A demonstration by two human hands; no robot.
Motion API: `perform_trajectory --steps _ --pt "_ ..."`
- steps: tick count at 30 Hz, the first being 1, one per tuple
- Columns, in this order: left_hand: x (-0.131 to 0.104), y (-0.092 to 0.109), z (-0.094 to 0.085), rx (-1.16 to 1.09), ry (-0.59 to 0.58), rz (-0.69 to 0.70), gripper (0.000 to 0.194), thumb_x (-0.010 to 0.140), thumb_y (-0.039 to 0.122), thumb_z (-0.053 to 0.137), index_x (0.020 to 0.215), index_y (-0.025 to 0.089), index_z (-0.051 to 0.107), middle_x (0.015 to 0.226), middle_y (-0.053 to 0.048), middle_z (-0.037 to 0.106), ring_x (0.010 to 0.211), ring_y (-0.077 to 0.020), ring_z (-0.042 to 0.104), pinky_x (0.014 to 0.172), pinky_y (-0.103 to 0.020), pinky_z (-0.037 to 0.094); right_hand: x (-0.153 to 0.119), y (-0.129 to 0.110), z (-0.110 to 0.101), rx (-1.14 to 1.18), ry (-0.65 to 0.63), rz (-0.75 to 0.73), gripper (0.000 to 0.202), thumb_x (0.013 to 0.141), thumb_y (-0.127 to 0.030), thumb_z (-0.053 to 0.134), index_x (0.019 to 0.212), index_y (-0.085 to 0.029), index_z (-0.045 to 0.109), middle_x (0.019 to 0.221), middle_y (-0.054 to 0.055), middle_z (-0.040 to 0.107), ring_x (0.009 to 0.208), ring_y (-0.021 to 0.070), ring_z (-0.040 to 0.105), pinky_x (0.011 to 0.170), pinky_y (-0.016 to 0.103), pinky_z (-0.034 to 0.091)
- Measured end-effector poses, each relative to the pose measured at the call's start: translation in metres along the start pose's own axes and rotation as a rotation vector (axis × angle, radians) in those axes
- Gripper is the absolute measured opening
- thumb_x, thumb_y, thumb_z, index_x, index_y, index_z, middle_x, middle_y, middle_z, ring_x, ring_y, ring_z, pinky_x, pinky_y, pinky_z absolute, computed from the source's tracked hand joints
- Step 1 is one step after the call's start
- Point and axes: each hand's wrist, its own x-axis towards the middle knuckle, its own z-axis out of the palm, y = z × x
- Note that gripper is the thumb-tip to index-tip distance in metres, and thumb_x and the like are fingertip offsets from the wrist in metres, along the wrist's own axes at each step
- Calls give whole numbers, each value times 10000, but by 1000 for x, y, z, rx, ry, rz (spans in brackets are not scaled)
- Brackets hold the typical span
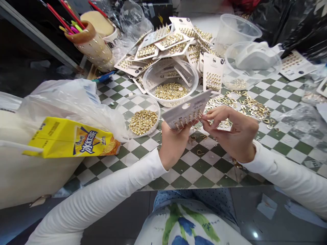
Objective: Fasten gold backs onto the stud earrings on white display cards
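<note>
My left hand (173, 146) grips an earring card (187, 108) by its lower edge, thumb and fingers closed on it. The card is tilted and carries rows of gold hoop earrings. At its right end my right hand (231, 131) pinches, fingertips against the last earrings; what lies between them is too small to tell. Loose gold hoops (252, 105) are spread on the table behind my right hand, and a few lie below the card. Just left of the card, a clear lid (122, 105) holds small gold pieces, and a clear round tub (190, 89) behind it holds more.
Filled earring cards (176, 41) are heaped at the back. Clear containers (238, 29) stand at back right. On the left are a yellow drink carton (63, 137), a plastic bag (68, 98) and a pen cup (95, 47). The checkered table (178, 182) ends before my lap.
</note>
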Motion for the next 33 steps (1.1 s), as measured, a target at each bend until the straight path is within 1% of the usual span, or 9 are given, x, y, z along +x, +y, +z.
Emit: perform_trajectory --steps 2,5,7,11,18,23,28,30,33 --pt "0 6 2 -142 -7 -133 209 787 246 809 983 223 742 1036 -37 805 990 -238 755 947 -414 611 3 4 -2 12 -60 -27 186 856 -106 756 862 -271 671 864 10 752 869 227 755 755 407 641" --pt "0 12 4 -251 -36 -261 249 764 223 821 1006 223 762 1019 -36 811 998 -241 758 968 -438 615 6 10 -7 17 -106 -55 227 854 -123 763 998 -297 734 983 18 759 830 204 731 688 378 644" --pt "0 15 4 -296 -68 -308 283 761 209 818 1039 227 767 1055 -40 810 1045 -245 754 1012 -450 603 7 12 -9 6 -92 -63 262 847 -115 769 1024 -307 759 997 17 755 810 193 724 681 365 643" --pt "0 16 3 -337 -111 -371 301 770 210 808 1068 220 768 1091 -53 807 1092 -256 748 1076 -479 578 8 14 -12 -46 -75 -129 236 845 -100 773 972 -299 779 962 24 743 815 191 723 724 368 631" --pt "2 17 0 -346 -134 -385 272 754 204 850 1013 194 768 1086 -70 807 1057 -260 756 1074 -501 583 7 18 -13 -81 -141 -272 265 901 -60 712 1059 -271 738 938 49 718 822 183 700 718 356 602" --pt "3 15 -4 -354 -158 -414 321 741 211 859 1051 208 775 1077 -68 811 1058 -268 760 1083 -509 578 6 18 -14 -72 -190 -206 236 934 -113 685 1051 -307 748 949 31 730 841 181 713 723 351 613" --pt "6 16 -4 -355 -139 -412 355 728 221 867 1072 219 778 1086 -65 807 1076 -268 753 1072 -502 585 6 13 -15 17 -164 -132 308 866 -85 736 1083 -303 735 968 12 762 868 193 746 752 372 646" --pt "6 17 -3 -346 -141 -407 355 727 224 867 1071 217 778 1083 -68 806 1085 -273 749 1074 -508 582 6 12 -15 25 -157 -91 301 846 -82 741 1041 -310 733 955 0 771 879 207 755 768 390 654" --pt "7 17 -2 -340 -144 -398 335 727 239 870 1047 210 779 1091 -74 804 1099 -285 744 1078 -521 578 5 11 -14 8 -148 -75 287 823 -68 744 981 -307 741 941 -5 777 870 214 761 774 389 657"
